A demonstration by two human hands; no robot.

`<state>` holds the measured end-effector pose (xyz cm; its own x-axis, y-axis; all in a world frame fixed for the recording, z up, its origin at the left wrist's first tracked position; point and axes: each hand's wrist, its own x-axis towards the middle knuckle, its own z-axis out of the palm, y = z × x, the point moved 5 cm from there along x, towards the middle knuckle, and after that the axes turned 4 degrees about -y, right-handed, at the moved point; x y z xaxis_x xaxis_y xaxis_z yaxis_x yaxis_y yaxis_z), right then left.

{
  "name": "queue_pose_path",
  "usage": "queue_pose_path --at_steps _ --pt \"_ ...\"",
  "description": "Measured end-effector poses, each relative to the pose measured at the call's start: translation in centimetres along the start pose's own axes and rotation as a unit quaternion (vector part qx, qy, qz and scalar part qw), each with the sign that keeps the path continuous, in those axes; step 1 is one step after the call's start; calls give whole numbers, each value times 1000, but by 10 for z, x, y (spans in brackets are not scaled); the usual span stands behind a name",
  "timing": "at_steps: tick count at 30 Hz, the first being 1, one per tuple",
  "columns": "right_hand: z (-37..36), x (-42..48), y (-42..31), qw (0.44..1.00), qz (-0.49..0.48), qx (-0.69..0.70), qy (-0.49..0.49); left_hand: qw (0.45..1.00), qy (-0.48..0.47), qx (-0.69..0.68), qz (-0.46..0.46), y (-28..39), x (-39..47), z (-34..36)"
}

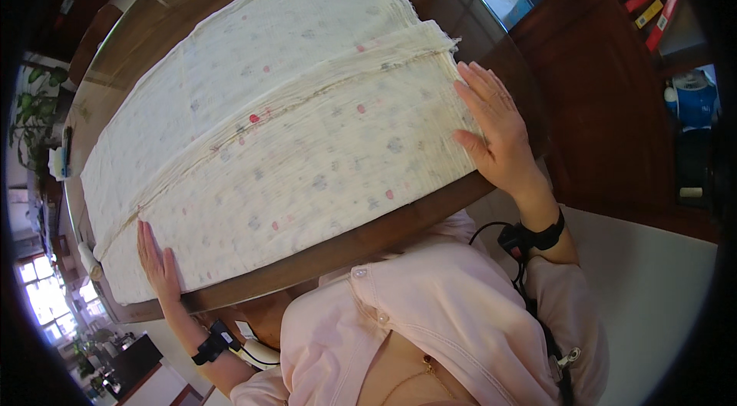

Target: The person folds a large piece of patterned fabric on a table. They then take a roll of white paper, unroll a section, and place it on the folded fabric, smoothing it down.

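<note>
A cream cotton cloth with red and grey dots lies flat on a brown table, folded into layers. A fold edge with frayed threads runs lengthwise along it, and the far layer reaches beyond that edge. My left hand rests on the cloth near its left end, fingers together and thumb apart, fingertips close to the fold line. At the right end my right hand lies along the cloth's short edge, fingers spread a little and the thumb over the fabric. Neither hand grips anything.
The table's wooden front edge runs between the cloth and my body. A whitish roll lies past the cloth's left end. On the right stands a dark wooden cabinet with open shelves; a blue bin is behind the table.
</note>
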<state>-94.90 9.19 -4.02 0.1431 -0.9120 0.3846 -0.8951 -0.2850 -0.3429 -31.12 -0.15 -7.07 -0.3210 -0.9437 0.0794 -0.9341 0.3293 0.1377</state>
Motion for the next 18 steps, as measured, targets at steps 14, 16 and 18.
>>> queue_pose_path --at_steps 14,16,18 --pt "6 -14 25 990 115 62 57 999 7 -30 19 -11 0 2" --pt "5 -15 28 982 119 126 77 1000 3 -26 16 -13 0 2" --pt "0 -15 25 985 112 111 66 1000 1 -25 13 -13 0 2"
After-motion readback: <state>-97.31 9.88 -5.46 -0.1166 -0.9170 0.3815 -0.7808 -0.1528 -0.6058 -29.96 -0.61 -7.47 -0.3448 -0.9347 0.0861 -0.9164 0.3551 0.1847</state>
